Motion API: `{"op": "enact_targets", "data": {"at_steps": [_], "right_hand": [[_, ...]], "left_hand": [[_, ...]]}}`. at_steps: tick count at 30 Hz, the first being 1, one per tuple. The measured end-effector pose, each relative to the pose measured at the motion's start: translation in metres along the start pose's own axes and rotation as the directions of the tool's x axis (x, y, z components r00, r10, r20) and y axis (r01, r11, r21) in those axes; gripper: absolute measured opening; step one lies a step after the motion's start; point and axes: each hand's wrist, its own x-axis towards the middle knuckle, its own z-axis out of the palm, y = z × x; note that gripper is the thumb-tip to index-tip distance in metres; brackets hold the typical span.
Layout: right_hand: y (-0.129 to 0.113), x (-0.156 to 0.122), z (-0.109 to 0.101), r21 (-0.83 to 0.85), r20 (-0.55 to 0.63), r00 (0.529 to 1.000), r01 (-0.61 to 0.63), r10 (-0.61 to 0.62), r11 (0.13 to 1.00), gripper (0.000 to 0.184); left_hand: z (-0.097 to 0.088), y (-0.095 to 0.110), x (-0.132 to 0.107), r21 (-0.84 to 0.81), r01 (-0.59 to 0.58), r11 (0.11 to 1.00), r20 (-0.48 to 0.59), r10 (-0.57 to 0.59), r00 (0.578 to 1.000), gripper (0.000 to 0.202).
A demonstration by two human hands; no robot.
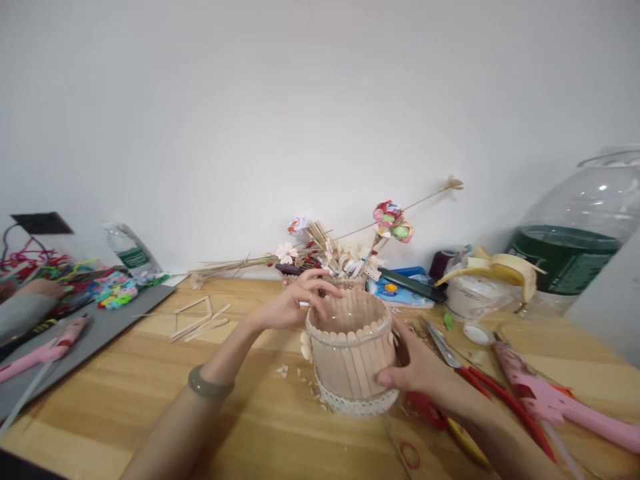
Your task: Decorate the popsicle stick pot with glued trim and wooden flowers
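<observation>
A round pot [350,357] clad in upright wooden craft sticks, with white lace trim at its base, stands on the wooden table [150,400]. My right hand [413,363] grips its right side, thumb on the sticks. My left hand [295,301], with a green bangle on its wrist, rests at the pot's back left rim, fingers curled over the edge. Behind the pot lies a heap of thin sticks and paper flowers [345,253].
Red-handled scissors [480,387] and a pink glue gun [560,400] lie at the right. A second pink glue gun [45,347] lies on a grey mat at the left. Loose craft sticks [200,320], a water bottle [131,253], a large clear jar [580,227] and another person's sleeve [25,307] are in view.
</observation>
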Motion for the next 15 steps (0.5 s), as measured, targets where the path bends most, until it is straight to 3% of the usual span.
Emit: {"op": "enact_targets", "data": {"at_steps": [3, 6, 9, 11, 15], "right_hand": [[0.003, 0.003, 0.0, -0.1, -0.097, 0.995, -0.005, -0.005, 0.995, 0.107], [0.002, 0.007, 0.002, -0.211, -0.227, 0.972, 0.009, -0.059, 0.977, 0.107], [0.0, 0.01, 0.006, -0.302, -0.33, 0.935, 0.026, -0.13, 0.953, 0.106], [0.001, 0.012, 0.008, -0.345, -0.376, 0.913, 0.021, -0.159, 0.938, 0.106], [0.007, 0.012, 0.005, -0.399, -0.401, 0.902, -0.017, -0.158, 0.917, 0.11]], "left_hand": [[-0.003, -0.003, -0.002, -0.033, 0.004, 0.999, -0.001, -0.004, 1.0, 0.036], [-0.009, 0.002, -0.003, -0.112, 0.013, 0.994, -0.009, -0.014, 1.0, 0.036], [-0.007, 0.013, -0.003, -0.14, 0.042, 0.989, 0.101, -0.028, 0.995, 0.045], [0.0, 0.017, -0.001, -0.04, 0.11, 0.993, 0.192, -0.101, 0.976, 0.058], [0.015, 0.013, 0.004, 0.096, 0.13, 0.987, 0.148, -0.143, 0.979, 0.024]]}}
